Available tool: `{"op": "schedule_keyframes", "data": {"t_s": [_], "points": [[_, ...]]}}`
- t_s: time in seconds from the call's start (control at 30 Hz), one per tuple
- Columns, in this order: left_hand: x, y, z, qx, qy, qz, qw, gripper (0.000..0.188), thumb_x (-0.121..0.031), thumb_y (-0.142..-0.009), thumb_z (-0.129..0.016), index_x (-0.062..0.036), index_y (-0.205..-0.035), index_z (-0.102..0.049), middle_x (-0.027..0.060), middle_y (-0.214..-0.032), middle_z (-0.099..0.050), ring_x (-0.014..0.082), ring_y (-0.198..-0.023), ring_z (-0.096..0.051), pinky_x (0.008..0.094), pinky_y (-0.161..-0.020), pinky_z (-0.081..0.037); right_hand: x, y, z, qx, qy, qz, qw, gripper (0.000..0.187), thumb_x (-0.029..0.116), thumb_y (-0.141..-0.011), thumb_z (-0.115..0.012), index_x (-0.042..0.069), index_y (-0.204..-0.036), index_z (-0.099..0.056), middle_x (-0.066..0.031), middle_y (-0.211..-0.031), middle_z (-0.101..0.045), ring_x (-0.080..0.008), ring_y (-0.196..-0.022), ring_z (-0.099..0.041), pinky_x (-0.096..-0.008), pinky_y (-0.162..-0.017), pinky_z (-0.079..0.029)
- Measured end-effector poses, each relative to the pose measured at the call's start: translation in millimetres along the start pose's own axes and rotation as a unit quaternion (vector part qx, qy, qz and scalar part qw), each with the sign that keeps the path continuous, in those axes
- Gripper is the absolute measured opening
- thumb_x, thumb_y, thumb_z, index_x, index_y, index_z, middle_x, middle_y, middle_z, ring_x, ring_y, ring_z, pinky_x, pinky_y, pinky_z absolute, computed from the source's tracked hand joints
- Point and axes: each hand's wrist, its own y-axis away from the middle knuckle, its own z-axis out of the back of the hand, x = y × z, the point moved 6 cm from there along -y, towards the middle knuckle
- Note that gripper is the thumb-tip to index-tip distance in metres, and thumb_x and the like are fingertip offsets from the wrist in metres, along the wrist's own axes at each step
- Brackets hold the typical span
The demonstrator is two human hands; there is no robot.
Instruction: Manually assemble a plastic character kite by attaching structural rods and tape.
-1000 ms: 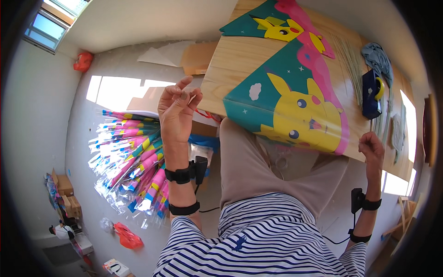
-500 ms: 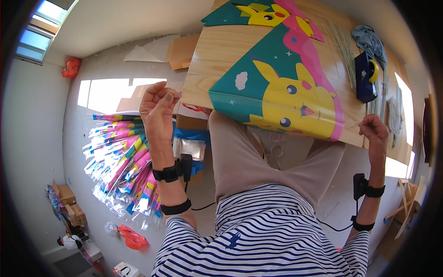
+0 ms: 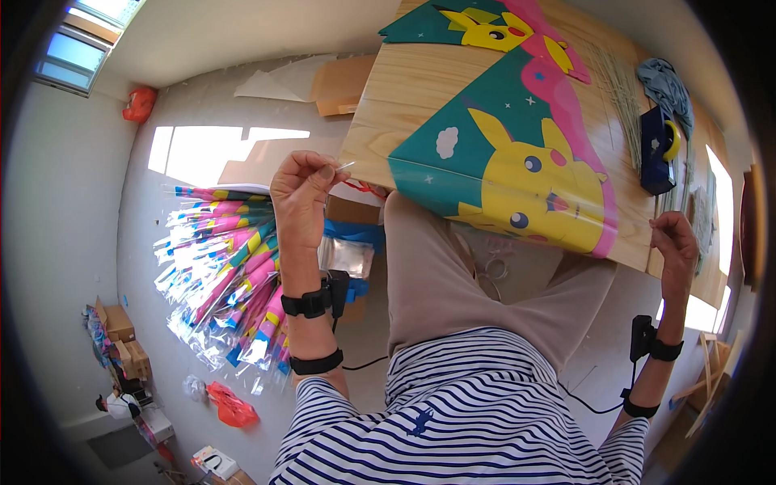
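Left fingers: the thumb and fingertips [image 3: 317, 171] of the left hand [image 3: 297, 198] are pinched together on a thin pale stick [image 3: 345, 166], whose short end pokes out to the right of the pinch.
Right fingers: the right hand [image 3: 675, 246] is curled loosely at the near right edge of the table [image 3: 412, 89]; whether it grips anything cannot be told, though it is just beside the corner of the kite.
Stick: raised in the air off the table's left side, above the floor, its tip near the table's corner.
Kite: a large kite [image 3: 517, 153] in teal, yellow and pink with a cartoon animal printed on it lies flat on the wooden table, its near corner hanging over the edge above the person's lap.
Second kite: another of the same print [image 3: 477, 24] lies further up the table, partly under the first.
Table's right side: a bundle of thin sticks [image 3: 618, 81], a blue tape dispenser [image 3: 656, 141] with a yellow roll, and a grey-blue cloth [image 3: 664, 81].
Floor, left: a fanned heap of bright wrapped kites [image 3: 226, 275] in clear plastic, just beside the left forearm.
Floor, further off: flattened cardboard [image 3: 343, 81], an orange bag [image 3: 140, 103] by the wall and a red bag [image 3: 232, 404] near the bottom.
Wrists: each wears black bands, with a small black device on the strap.
Clothing: a striped shirt and beige trousers.
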Motion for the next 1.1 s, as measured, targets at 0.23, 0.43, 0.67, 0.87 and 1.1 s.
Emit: {"op": "schedule_keyframes", "data": {"t_s": [0.23,0.43,0.67,0.87,1.1], "points": [[-4,0,-12,0.037,0.001,0.002,0.999,0.027,0.001,-0.089,-0.068,0.0037,-0.115,-0.063,0.0097,-0.091,-0.067,0.0173,-0.086,-0.067,0.0362,-0.092,-0.056,-1,2,9,-0.012,0.028,0.008,1.000,0.012,-0.001,-0.090,-0.059,0.004,-0.100,-0.062,0.0019,-0.090,-0.057,-0.0052,-0.079,-0.051,-0.0218,-0.072,-0.042],[-4,3,-18,0.025,-0.120,0.024,0.992,0.021,0.000,-0.090,-0.067,0.0037,-0.110,-0.064,0.0081,-0.088,-0.068,0.0150,-0.083,-0.067,0.0377,-0.097,-0.054,-5,5,17,-0.028,0.033,0.015,0.999,0.012,-0.001,-0.090,-0.059,0.004,-0.100,-0.062,0.0018,-0.090,-0.058,-0.0056,-0.079,-0.051,-0.0217,-0.072,-0.042],[8,4,-14,-0.007,-0.039,0.024,0.999,0.006,-0.003,-0.093,-0.066,-0.0014,-0.098,-0.062,0.0081,-0.094,-0.066,0.0168,-0.087,-0.066,0.0405,-0.099,-0.054,-4,9,8,-0.035,0.025,0.001,0.999,0.013,-0.002,-0.088,-0.059,0.003,-0.099,-0.062,0.0020,-0.088,-0.057,-0.0055,-0.077,-0.050,-0.0213,-0.071,-0.042],[11,2,-15,-0.037,-0.010,-0.002,0.999,0.006,-0.005,-0.094,-0.066,-0.0028,-0.098,-0.062,0.0077,-0.095,-0.065,0.0176,-0.088,-0.066,0.0350,-0.090,-0.055,-10,12,-2,-0.005,0.012,-0.028,1.000,0.013,0.000,-0.087,-0.061,0.003,-0.099,-0.062,0.0015,-0.087,-0.057,-0.0056,-0.076,-0.050,-0.0213,-0.070,-0.041],[10,-9,-4,-0.025,-0.148,-0.029,0.988,0.008,0.000,-0.090,-0.068,-0.0009,-0.097,-0.066,0.0074,-0.089,-0.068,0.0160,-0.080,-0.066,0.0284,-0.080,-0.056,-10,5,-23,0.020,-0.051,-0.068,0.996,0.011,0.001,-0.085,-0.061,0.002,-0.095,-0.062,0.0009,-0.080,-0.056,-0.0064,-0.072,-0.052,-0.0214,-0.066,-0.043]]}}
